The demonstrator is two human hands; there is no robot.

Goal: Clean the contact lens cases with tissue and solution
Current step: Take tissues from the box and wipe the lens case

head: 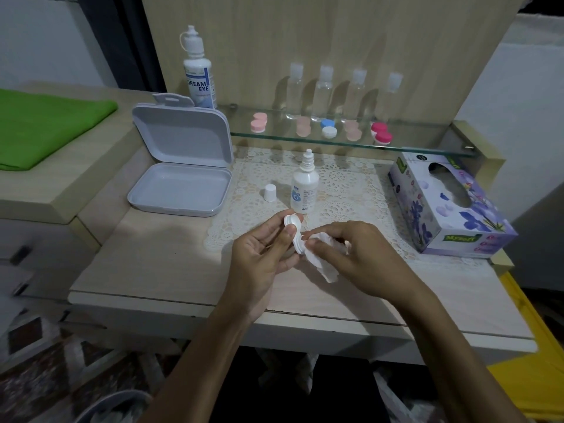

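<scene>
A person's left hand [268, 248] grips a white contact lens case [293, 232] above the near edge of a lace mat [351, 190], while the right hand [354, 254] pinches a crumpled tissue [320, 261] against it. Just beyond stands an uncapped solution bottle [304, 186], its cap [270, 192] to the left; a tissue box [448, 206] lies at right.

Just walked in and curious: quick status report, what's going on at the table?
Left hand holds white lens case. Right hand presses tissue into it. Small bottle uncapped, cap beside it. Nothing in the way.
</scene>
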